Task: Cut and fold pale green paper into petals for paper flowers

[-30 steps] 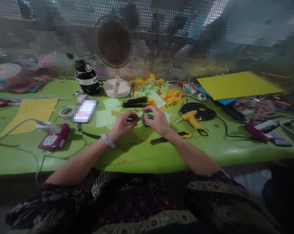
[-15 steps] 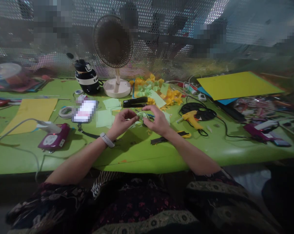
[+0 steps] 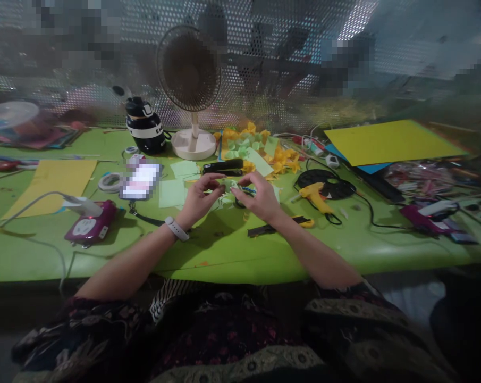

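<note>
My left hand [image 3: 202, 199] and my right hand [image 3: 261, 199] face each other above the middle of the green table. Between the fingertips of my right hand is a small curled piece of pale green paper [image 3: 234, 185]. My left thumb and fingers are pinched together close beside it; whatever they grip is too small to make out. Behind my right fingers a dark and blue object [image 3: 249, 190] is partly hidden. Pale green paper squares [image 3: 171, 193] lie left of my hands. A black stapler [image 3: 223, 166] sits just beyond them, and a yellow-and-black cutter [image 3: 262, 230] lies under my right forearm.
Yellow and green paper flowers [image 3: 250, 141] are heaped behind the stapler. A yellow glue gun [image 3: 317, 196] rests by a black palette [image 3: 339, 186]. A fan [image 3: 194, 144], a dark bottle [image 3: 145, 130], a phone [image 3: 141, 181] and purple power sockets [image 3: 89, 226] stand around, with cables.
My fingertips have drawn slightly apart around the green paper, with the left fingers lifting a little. The whole view has shifted slightly; the table's other things stay put.
</note>
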`<state>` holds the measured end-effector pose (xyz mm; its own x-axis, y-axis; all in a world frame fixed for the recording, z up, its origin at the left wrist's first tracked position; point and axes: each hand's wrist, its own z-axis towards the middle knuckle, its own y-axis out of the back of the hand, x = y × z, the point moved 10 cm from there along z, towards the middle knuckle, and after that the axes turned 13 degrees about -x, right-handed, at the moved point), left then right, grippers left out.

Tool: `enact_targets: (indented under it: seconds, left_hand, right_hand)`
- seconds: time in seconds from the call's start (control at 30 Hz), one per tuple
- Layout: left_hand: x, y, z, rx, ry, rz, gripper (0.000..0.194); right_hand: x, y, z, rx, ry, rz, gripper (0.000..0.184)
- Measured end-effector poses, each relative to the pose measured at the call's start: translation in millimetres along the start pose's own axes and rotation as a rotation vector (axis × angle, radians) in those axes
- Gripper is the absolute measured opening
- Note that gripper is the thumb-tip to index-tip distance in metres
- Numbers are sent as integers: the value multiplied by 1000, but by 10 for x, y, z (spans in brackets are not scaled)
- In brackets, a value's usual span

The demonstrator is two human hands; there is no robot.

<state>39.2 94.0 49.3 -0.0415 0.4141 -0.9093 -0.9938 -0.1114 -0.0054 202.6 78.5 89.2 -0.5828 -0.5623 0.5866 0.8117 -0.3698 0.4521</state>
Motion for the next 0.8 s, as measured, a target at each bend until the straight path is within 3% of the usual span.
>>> enact_targets:
  seconds: [0.43,0.8]
  left_hand:
    - [2,-24,-25,33,-41,89,30]
    - [-34,-41,-29,52,-71,112,24]
  right_hand:
    - [-43,-66,11,58,-14,75,17]
    - [-36,-51,8,35,-13,124,20]
